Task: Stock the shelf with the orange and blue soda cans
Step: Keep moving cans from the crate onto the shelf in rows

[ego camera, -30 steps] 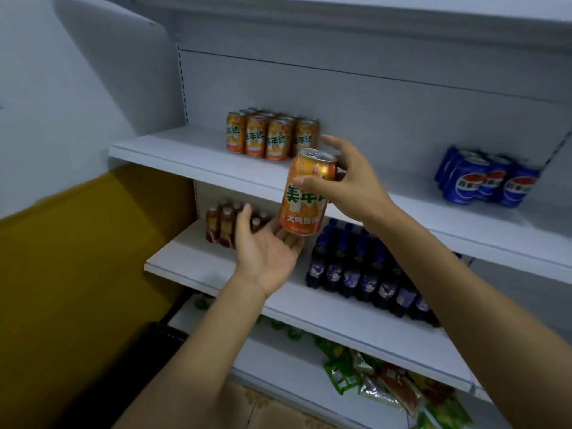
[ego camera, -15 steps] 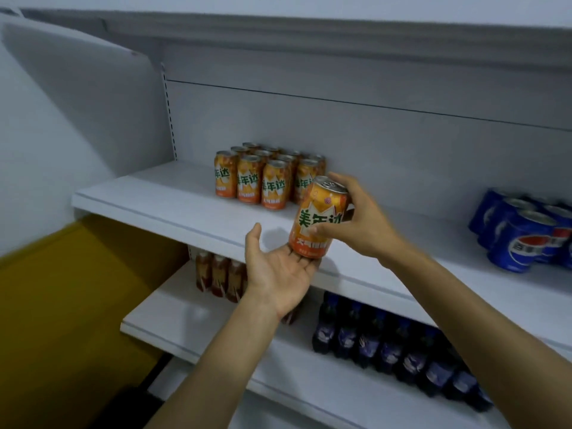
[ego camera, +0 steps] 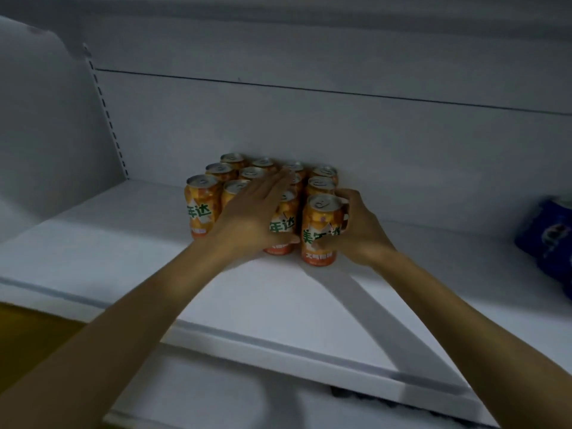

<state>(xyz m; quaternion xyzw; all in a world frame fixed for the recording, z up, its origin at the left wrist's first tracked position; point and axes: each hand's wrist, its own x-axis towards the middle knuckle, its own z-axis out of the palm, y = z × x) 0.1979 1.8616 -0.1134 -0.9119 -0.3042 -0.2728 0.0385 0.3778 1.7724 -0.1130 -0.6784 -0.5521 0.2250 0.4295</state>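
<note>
Several orange soda cans (ego camera: 202, 205) stand in a tight block at the back of the white shelf (ego camera: 123, 243). My right hand (ego camera: 359, 230) grips the front right orange can (ego camera: 322, 233), which stands upright on the shelf at the block's right front corner. My left hand (ego camera: 250, 218) lies with straight fingers across the tops and fronts of the middle cans, hiding some of them. Blue soda cans (ego camera: 551, 239) show at the right edge of the same shelf, cut off by the frame.
The shelf's grey back panel (ego camera: 309, 125) rises right behind the cans. A slotted upright (ego camera: 105, 109) and a side panel bound the shelf on the left. A lower shelf edge (ego camera: 278, 397) and a yellow wall (ego camera: 28, 339) show below.
My right hand has carried the orange can forward and set it down at the block's right front corner. My left hand left the can's bottom and now rests on the middle cans. The view moved closer.
</note>
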